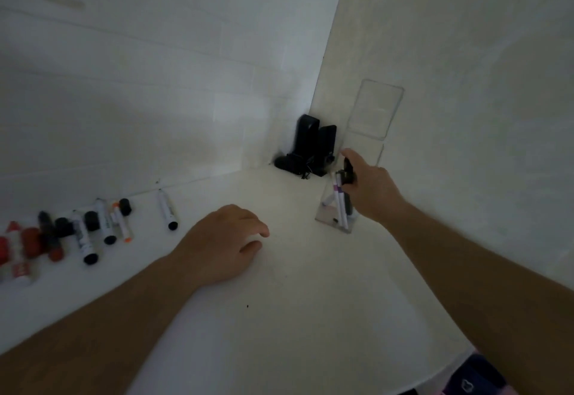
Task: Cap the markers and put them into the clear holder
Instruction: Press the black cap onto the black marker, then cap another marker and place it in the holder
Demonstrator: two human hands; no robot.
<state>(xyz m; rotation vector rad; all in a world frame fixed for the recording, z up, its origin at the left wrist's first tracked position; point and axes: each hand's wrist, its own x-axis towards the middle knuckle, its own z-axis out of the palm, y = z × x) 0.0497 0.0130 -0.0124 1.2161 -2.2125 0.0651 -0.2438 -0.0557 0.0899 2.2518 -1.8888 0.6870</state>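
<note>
Black speakers (313,146) in corner, white table (279,317) — dim

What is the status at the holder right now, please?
Right hand grips a black marker over the holder. Left hand rests on the table, holding nothing visible. Loose markers wait far left. Nothing blocks.

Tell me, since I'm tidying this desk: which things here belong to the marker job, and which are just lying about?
Part of the job:
- clear holder with markers in it
- black marker in the right hand
- loose markers and the lone marker
- left hand, resting on the desk

Lying about:
- black speakers in the corner
</note>
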